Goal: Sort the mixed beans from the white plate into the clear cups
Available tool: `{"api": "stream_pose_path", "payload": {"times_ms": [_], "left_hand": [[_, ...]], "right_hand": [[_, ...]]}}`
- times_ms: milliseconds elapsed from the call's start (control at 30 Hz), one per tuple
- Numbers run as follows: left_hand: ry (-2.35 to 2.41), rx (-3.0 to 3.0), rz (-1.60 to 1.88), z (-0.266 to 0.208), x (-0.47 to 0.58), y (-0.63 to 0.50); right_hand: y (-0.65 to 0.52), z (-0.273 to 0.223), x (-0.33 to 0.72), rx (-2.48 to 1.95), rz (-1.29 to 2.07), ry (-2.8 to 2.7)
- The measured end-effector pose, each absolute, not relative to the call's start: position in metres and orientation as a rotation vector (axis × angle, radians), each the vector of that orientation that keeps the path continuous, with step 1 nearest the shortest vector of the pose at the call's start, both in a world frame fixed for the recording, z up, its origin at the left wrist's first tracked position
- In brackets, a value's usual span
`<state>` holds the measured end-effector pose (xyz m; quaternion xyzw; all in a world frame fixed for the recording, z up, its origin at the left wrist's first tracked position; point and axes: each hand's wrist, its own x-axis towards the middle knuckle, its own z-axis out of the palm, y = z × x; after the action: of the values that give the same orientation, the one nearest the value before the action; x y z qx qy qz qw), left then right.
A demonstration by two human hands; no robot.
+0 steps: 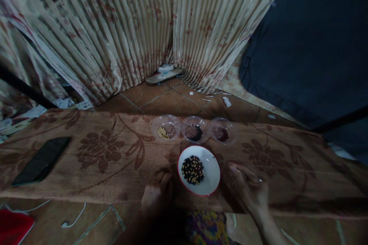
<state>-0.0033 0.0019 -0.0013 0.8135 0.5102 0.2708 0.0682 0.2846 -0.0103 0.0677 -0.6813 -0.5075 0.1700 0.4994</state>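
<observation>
A white bowl (211, 170) with a red rim stands on the cloth-covered table between my hands. Dark and pale yellow beans (192, 170) lie mixed in its left part. My left hand (156, 193) rests closed on the cloth left of the bowl, its fingers curled under. To the bowl's right is my right hand (248, 187), fingers loosely stretched out, with no object visible in it. Behind the bowl stand three clear cups: the left cup (174, 122) contains yellow beans, the middle cup (188, 122) black ones, the right cup (230, 126) dark reddish ones.
A dark phone (41, 160) lies at the left of the brown patterned tablecloth (100, 183). Beyond the table, a skateboard (163, 76) sits on the tiled floor by striped curtains (129, 26). A white cable (77, 216) and a red item (15, 226) are at lower left.
</observation>
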Motion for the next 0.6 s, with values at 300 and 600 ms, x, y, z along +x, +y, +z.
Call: {"api": "stream_pose_path", "payload": {"times_ms": [300,600], "left_hand": [[1.503,2.488,0.923,-0.007,-0.005,0.006],[1.529,2.439,0.79,0.001,-0.002,0.002]], "right_hand": [[0.071,0.077,0.321,-1.554,0.223,-1.079],[0.002,0.066,0.279,-1.636,0.478,-1.208]]}}
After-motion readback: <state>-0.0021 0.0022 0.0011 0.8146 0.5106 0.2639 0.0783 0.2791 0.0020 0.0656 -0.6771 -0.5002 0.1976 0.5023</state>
